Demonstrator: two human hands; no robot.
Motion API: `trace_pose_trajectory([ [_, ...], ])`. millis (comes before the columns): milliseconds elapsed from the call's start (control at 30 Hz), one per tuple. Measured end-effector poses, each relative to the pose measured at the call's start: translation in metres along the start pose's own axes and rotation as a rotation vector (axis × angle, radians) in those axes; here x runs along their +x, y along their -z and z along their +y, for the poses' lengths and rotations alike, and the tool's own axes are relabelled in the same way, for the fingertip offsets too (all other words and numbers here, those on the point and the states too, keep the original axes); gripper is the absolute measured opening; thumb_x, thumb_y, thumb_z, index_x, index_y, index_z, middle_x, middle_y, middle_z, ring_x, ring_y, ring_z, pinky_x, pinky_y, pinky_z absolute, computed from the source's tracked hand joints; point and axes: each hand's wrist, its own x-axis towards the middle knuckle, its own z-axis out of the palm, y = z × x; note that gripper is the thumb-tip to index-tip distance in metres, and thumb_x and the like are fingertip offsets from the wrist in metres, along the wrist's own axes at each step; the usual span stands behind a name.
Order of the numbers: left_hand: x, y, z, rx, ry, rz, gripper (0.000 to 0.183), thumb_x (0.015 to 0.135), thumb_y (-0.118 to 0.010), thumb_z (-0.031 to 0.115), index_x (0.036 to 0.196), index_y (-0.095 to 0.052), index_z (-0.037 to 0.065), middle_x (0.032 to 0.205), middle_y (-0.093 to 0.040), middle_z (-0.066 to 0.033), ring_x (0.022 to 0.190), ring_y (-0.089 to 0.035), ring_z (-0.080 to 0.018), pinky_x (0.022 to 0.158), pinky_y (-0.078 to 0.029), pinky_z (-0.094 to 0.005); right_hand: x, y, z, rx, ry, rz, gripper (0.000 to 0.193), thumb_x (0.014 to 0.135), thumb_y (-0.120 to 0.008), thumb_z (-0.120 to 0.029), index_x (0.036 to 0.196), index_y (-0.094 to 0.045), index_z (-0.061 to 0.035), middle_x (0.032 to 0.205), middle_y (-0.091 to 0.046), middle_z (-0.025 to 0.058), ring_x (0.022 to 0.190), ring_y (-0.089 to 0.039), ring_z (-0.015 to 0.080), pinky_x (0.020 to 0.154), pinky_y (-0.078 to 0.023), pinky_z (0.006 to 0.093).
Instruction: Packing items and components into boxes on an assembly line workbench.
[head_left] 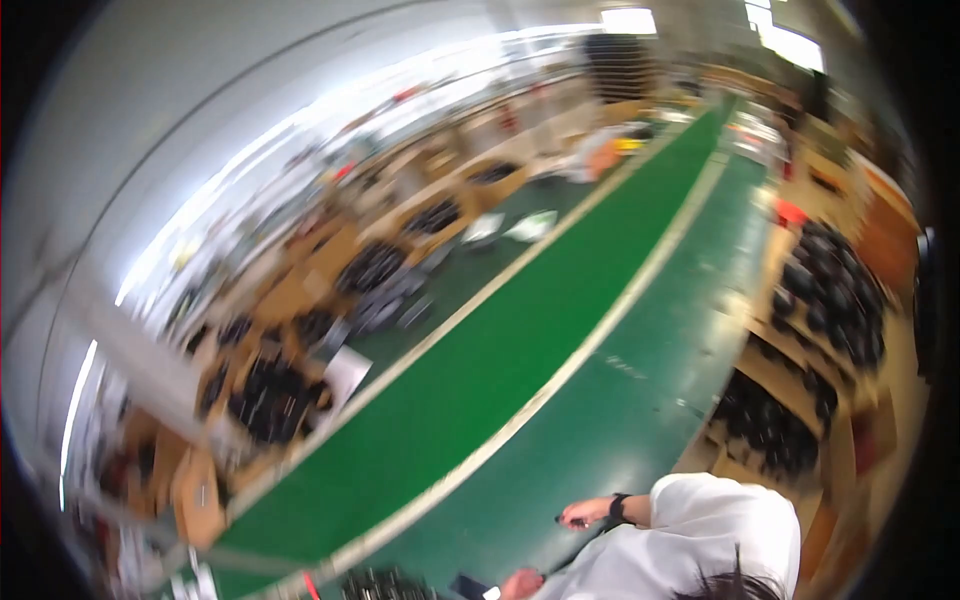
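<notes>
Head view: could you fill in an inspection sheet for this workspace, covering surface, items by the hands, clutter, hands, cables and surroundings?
Surface: green belt beside a glossy green table.
Items by the hands: dark flat item near the left hand; black bundle farther left; both cut by the picture's lower edge.
Clutter: black parts along both sides; white bag across the belt.
Hands: right hand wears a black wristband; both grips too blurred to tell.
Cables: nothing seen for certain.
Surroundings: dark stack toward the far end; bright strip light at left.
</notes>
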Motion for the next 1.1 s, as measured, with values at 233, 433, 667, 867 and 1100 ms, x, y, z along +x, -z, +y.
trace_pose_trajectory([
  [233, -0.013, -0.116, -0.053, 0.352, -0.221, 0.437, 0.042, 0.08, -0.051, 0.044, 0.097, -0.059, 0.006, 0.085, -0.063, -0.0028, 0.069, -0.057, -0.0133, 0.055, -0.044, -0.0275, -0.016, -0.044, -0.056, 0.007, -0.281, 0.005, 0.014, 0.087, -0.056, -0.014, 0.098, -0.052, -0.0069, 0.075, -0.053, 0.0, 0.066, -0.052, 0.0103, 0.059, -0.047, 0.0283],
  [433, -0.059, -0.159, -0.056, 0.273, -0.283, 0.44, 0.047, 0.083, -0.05, 0.048, 0.104, -0.055, 0.007, 0.097, -0.059, -0.0034, 0.085, -0.056, -0.0145, 0.071, -0.045, -0.0282, -0.002, -0.061, -0.056, 0.038, -0.282, -0.091, 0.016, 0.085, -0.055, -0.009, 0.1, -0.05, -0.0044, 0.077, -0.054, 0.0042, 0.066, -0.052, 0.0129, 0.061, -0.048, 0.0279],
  [667, -0.052, -0.169, -0.061, 0.044, -0.365, 0.389, 0.054, 0.084, -0.049, 0.05, 0.116, -0.047, 0.006, 0.107, -0.053, -0.0061, 0.097, -0.053, -0.0179, 0.082, -0.044, -0.0317, -0.017, -0.08, -0.081, -0.117, -0.254, -0.164, 0.022, 0.085, -0.055, -0.008, 0.104, -0.047, -0.0015, 0.089, -0.06, 0.0107, 0.073, -0.056, 0.0155, 0.064, -0.048, 0.0276],
  [867, -0.052, -0.18, -0.051, 0.03, -0.36, 0.597, 0.05, 0.084, -0.05, 0.045, 0.117, -0.048, 0.008, 0.105, -0.052, -0.0038, 0.095, -0.049, -0.0156, 0.081, -0.044, -0.0317, -0.024, -0.093, -0.093, -0.194, -0.182, -0.166, 0.018, 0.086, -0.053, -0.008, 0.103, -0.046, -0.0027, 0.097, -0.061, 0.0129, 0.074, -0.056, 0.015, 0.067, -0.049, 0.0279],
  [1100, -0.045, -0.213, 0.0, 0.308, -0.457, 0.357, 0.043, 0.086, -0.05, 0.043, 0.111, -0.052, 0.008, 0.099, -0.054, -0.0008, 0.091, -0.05, -0.0123, 0.077, -0.044, -0.0287, -0.026, -0.046, -0.059, -0.017, -0.249, -0.019, 0.009, 0.089, -0.049, -0.01, 0.097, -0.05, -0.0045, 0.094, -0.062, 0.0134, 0.078, -0.06, 0.018, 0.065, -0.05, 0.0293],
])
